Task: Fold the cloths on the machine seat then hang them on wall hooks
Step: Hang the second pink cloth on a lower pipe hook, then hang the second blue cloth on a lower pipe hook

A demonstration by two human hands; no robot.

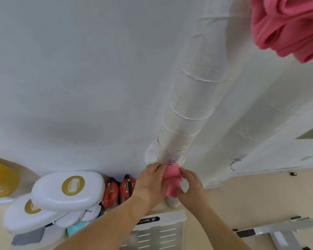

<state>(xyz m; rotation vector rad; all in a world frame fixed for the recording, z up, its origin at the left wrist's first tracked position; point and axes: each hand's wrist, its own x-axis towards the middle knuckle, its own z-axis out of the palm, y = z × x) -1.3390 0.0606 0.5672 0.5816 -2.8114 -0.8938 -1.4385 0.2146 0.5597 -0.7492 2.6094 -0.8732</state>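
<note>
A small folded pink cloth (172, 179) is held up against the white wall, just below the lower end of a wrapped white pipe (188, 109). My left hand (150, 183) grips its left side and my right hand (192, 184) pinches its right side. Whatever the cloth hangs on is hidden behind it and my fingers. A bunch of larger pink cloths (289, 27) hangs at the top right, its hook out of sight.
White padded pads with gold logos (69, 190) are stacked at lower left, with red boxing gloves (119, 190) behind them. A white metal machine panel (157, 230) sits below my arms. A grey metal frame (278, 231) is at lower right.
</note>
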